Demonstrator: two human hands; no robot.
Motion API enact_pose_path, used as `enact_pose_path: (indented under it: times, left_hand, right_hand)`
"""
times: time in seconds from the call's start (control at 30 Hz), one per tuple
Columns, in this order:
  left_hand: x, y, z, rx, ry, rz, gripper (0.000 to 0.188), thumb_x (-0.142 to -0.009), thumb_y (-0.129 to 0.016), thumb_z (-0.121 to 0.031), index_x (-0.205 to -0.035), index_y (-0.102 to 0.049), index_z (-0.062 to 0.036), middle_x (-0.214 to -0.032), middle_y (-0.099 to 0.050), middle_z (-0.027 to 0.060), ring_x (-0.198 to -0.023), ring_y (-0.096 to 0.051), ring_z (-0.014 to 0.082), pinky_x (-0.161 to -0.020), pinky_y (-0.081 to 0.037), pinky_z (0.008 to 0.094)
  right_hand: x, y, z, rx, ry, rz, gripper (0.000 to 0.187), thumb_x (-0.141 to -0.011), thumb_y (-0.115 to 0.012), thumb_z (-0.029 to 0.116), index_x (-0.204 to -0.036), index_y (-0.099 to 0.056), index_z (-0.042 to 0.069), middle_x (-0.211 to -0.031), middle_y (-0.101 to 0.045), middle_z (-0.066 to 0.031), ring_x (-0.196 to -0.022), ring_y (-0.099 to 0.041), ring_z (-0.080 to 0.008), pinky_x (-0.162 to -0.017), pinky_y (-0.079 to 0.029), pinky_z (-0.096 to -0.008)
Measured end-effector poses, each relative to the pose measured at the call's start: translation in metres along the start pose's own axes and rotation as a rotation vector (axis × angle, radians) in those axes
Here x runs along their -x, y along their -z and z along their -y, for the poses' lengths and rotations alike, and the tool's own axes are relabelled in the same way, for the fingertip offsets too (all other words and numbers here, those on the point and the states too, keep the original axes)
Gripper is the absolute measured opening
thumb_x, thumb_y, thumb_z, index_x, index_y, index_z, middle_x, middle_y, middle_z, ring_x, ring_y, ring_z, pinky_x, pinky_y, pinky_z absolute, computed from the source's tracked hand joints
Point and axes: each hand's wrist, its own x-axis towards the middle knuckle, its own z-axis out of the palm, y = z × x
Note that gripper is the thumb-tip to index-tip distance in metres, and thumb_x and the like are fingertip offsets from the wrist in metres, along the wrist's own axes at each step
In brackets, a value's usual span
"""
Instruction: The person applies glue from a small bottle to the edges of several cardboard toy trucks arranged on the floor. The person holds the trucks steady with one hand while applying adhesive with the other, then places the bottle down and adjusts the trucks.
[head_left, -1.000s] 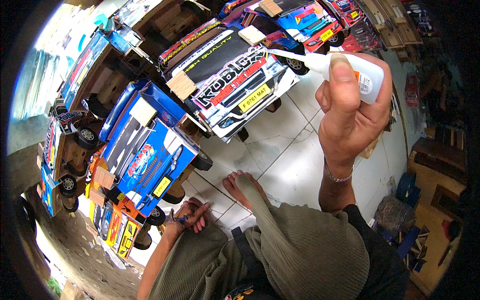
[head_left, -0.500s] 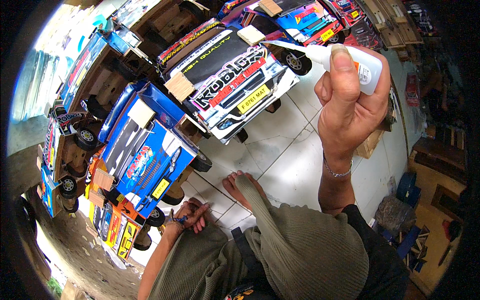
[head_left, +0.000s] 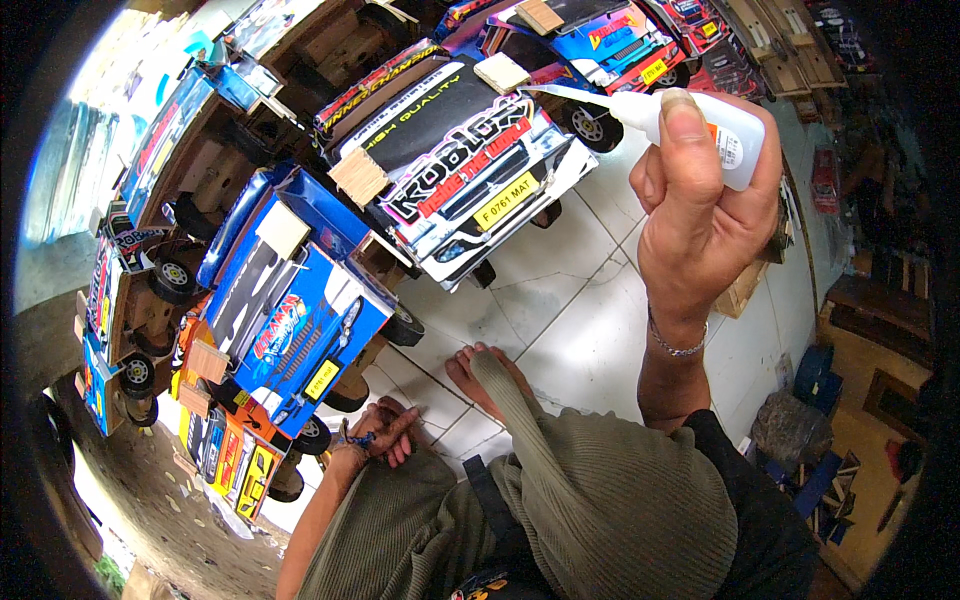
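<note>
Raised at the upper right, my right hand [head_left: 700,190] is closed around a white squeeze bottle [head_left: 735,135] with a long thin nozzle. The nozzle tip points left, at the edge of a small pale wooden block [head_left: 502,72] on the corner of a toy truck [head_left: 470,170]. Whether the tip touches the block I cannot tell. A second wooden block [head_left: 358,176] sits at that truck's other front corner. Down by my knee, my left hand [head_left: 388,432] rests with loosely bent fingers, apart and holding nothing. Closest to it is a blue toy truck [head_left: 300,325].
More toy trucks stand on the left, including an orange one [head_left: 228,455], and a blue-and-red one [head_left: 615,45] stands at the back. White floor tiles [head_left: 560,310] lie beneath. At the right are a dark wrapped bundle [head_left: 790,428] and wooden pieces [head_left: 840,490].
Almost nothing differs. My right hand and the bottle hold nearly the same place, with the nozzle tip a touch lower. My left hand stays still.
</note>
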Motion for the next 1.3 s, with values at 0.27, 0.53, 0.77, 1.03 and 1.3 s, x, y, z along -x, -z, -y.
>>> enact_pose_path:
  times: [0.27, 0.53, 0.77, 1.03, 1.3]
  left_hand:
    - [-0.003, -0.001, 0.005, 0.065, -0.045, -0.006, 0.072, -0.097, -0.05, -0.059, -0.076, -0.065, 0.0074, -0.065, -0.068, 0.0146, -0.05, -0.067, 0.0227, -0.046, -0.054, 0.0336]
    - [0.003, -0.001, -0.003, 0.016, -0.019, -0.013, 0.074, -0.097, -0.049, -0.061, -0.071, -0.067, 0.0059, -0.063, -0.068, 0.0145, -0.05, -0.067, 0.0228, -0.047, -0.055, 0.0338]
    - [0.004, -0.001, -0.004, -0.006, -0.012, -0.016, 0.072, -0.098, -0.049, -0.06, -0.073, -0.066, 0.0056, -0.064, -0.068, 0.0138, -0.051, -0.068, 0.0224, -0.048, -0.055, 0.0334]
    - [0.001, -0.001, 0.002, 0.086, -0.032, -0.015, 0.061, -0.098, -0.055, -0.053, -0.085, -0.065, 0.0065, -0.065, -0.069, 0.0123, -0.051, -0.068, 0.0214, -0.044, -0.053, 0.032]
    - [-0.007, -0.001, 0.008, 0.083, -0.018, 0.002, 0.061, -0.099, -0.055, -0.05, -0.083, -0.063, 0.0086, -0.064, -0.068, 0.0141, -0.05, -0.067, 0.0224, -0.044, -0.054, 0.0331]
  right_hand:
    - [-0.003, -0.001, 0.001, 0.012, 0.025, 0.011, 0.016, -0.096, -0.063, 0.015, -0.099, -0.058, 0.0, -0.061, -0.049, 0.0004, -0.05, -0.042, -0.0047, -0.045, -0.035, -0.0224]
    - [0.001, -0.004, 0.004, -0.042, -0.065, -0.047, 0.017, -0.096, -0.063, 0.016, -0.1, -0.059, 0.0, -0.062, -0.049, 0.0008, -0.05, -0.041, -0.0042, -0.044, -0.033, -0.0226]
    - [0.0, -0.003, 0.003, -0.038, -0.041, -0.036, 0.016, -0.095, -0.063, 0.015, -0.099, -0.059, 0.0, -0.06, -0.048, 0.0015, -0.049, -0.04, -0.0038, -0.044, -0.033, -0.0224]
    - [0.0, -0.005, 0.005, -0.045, -0.051, -0.045, 0.015, -0.095, -0.063, 0.014, -0.097, -0.059, 0.0, -0.059, -0.047, 0.0017, -0.048, -0.039, -0.0035, -0.044, -0.033, -0.0223]
    - [-0.001, -0.005, 0.004, -0.032, -0.022, -0.048, 0.015, -0.095, -0.063, 0.014, -0.097, -0.059, 0.0, -0.058, -0.048, 0.0015, -0.048, -0.04, -0.0032, -0.044, -0.033, -0.022]
